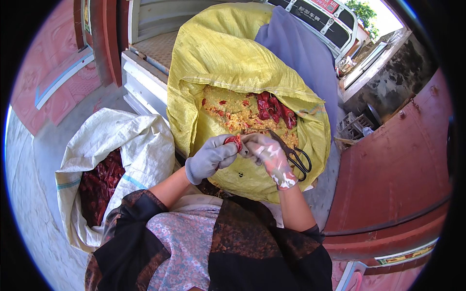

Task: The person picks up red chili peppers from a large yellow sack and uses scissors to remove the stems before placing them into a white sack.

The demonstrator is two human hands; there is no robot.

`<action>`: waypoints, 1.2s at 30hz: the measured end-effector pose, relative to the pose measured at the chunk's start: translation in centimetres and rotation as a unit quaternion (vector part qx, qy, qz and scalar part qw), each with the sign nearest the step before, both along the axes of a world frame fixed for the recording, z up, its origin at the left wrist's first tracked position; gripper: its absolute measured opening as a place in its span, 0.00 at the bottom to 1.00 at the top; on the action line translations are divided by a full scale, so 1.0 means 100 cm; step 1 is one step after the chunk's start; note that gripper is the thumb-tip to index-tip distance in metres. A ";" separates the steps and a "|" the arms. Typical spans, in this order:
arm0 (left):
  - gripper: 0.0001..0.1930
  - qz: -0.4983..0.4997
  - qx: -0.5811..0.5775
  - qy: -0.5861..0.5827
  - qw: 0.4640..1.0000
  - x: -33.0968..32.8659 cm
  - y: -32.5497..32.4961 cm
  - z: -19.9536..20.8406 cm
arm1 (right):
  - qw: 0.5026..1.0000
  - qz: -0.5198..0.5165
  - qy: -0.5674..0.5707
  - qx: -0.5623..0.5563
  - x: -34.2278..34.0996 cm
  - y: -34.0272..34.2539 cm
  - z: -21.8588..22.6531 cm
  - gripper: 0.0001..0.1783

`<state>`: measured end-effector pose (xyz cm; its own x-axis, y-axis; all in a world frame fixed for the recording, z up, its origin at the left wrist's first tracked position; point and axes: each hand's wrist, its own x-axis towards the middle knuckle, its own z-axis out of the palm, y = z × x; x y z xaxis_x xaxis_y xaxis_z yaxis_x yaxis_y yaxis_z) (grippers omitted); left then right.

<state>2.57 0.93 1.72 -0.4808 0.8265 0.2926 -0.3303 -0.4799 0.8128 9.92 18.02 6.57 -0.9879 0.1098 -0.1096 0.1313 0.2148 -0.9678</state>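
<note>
Big yellow sack (pixel 228 53) is wide open, edges folded back, bare fabric toward the near side. Smaller white sack (pixel 141 140) sits off left. Gloved left hand (pixel 211 157) and right hand (pixel 269 153) are close together over the yellow one, black-handled scissors (pixel 307 169) beside the right. Tiniest: red chili (pixel 233 141), pinched in the left fingers; right fingers curl at its end, can't tell if they're gripping.

Two gloves (pixel 208 157) (pixel 273 157), two sacks (pixel 228 53) (pixel 145 140), one scissors (pixel 287 148)
</note>
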 end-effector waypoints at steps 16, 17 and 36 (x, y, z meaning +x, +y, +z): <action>0.11 -0.025 -0.014 -0.067 0.997 -0.017 -0.008 -0.004 | 0.768 -0.180 -0.106 0.606 -0.095 0.062 -0.002 0.29; 0.11 -0.025 -0.014 -0.068 0.997 -0.016 -0.009 -0.003 | 0.777 -0.178 -0.108 0.594 -0.096 0.064 -0.002 0.28; 0.13 0.013 -0.006 -0.158 0.987 -0.023 0.002 0.000 | 0.919 -0.149 0.259 0.258 -0.024 0.012 -0.007 0.07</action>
